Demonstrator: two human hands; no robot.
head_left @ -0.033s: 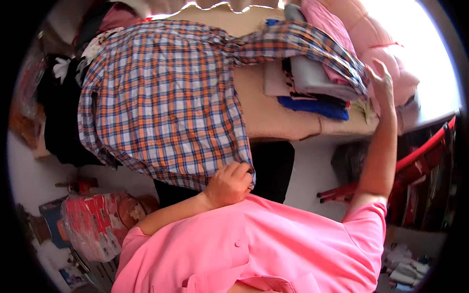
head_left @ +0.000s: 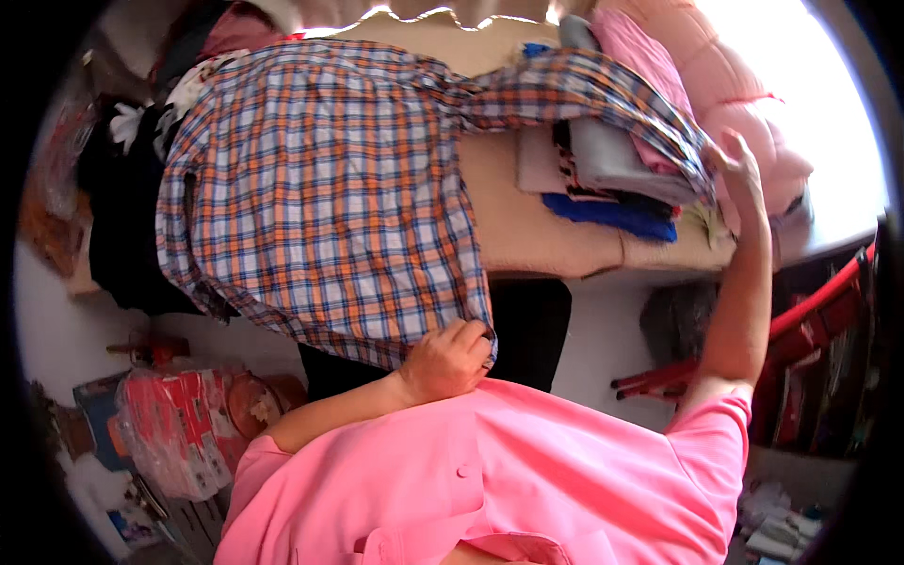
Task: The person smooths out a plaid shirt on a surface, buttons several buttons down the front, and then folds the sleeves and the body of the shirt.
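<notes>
An orange, blue and white plaid shirt [head_left: 325,198] lies spread over the beige padded surface, with one long sleeve stretched to the right across a pile of folded clothes [head_left: 617,155]. My left hand [head_left: 447,358] is closed round the shirt's lower corner, close to my body; the fabric inside the fist is hidden. At the end of the outstretched sleeve, my right hand [head_left: 739,168] has the cuff between thumb and fingers, with some fingertips raised. The pile under the sleeve holds grey, pink and blue pieces.
Dark clothes [head_left: 122,226] hang over the left end of the beige padded surface [head_left: 537,240]. A puffy pink quilt [head_left: 758,122] sits at the back right. Red metal bars [head_left: 800,315] stand at the right. A plastic-wrapped red package [head_left: 174,424] is at the lower left.
The whole view has shifted slightly, so everything appears a little lower and to the right. Both hands keep their places on the shirt.
</notes>
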